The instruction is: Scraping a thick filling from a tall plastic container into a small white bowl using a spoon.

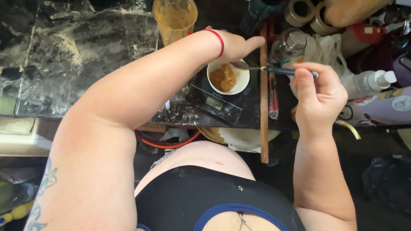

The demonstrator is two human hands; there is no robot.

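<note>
Bowl [228, 76], one and white, sits on one small black scale [216, 99] just below the left fingertips, with one lump of brown paste [223, 77] inside it. One tall plastic cup [174, 18] smeared with the same brown paste stands just left of those fingers, on the dark marbled counter [64, 55].

Left hand [233, 44] reaches across from the lower left, forearm stretched long, one red band around the wrist; its fingers lie pressed together and point right, resting at the bowl's far rim. One spoon [274, 69] lies level between the two hands, its scoop over the bowl's right rim and its blue handle running right. Right hand [319, 96] pinches that handle between thumb and curled fingers, wrist bent and forearm rising from below.

One wooden stick [264, 94] runs upright along the counter's right edge, between bowl and right fingers. The scale sits close to the counter's near edge, so room is tight there; left of the cup the counter is open. Beyond the right fingers things crowd: one clear glass bottle [287, 44], one white squeeze bottle [370, 82] and two tape rolls [309, 13].
</note>
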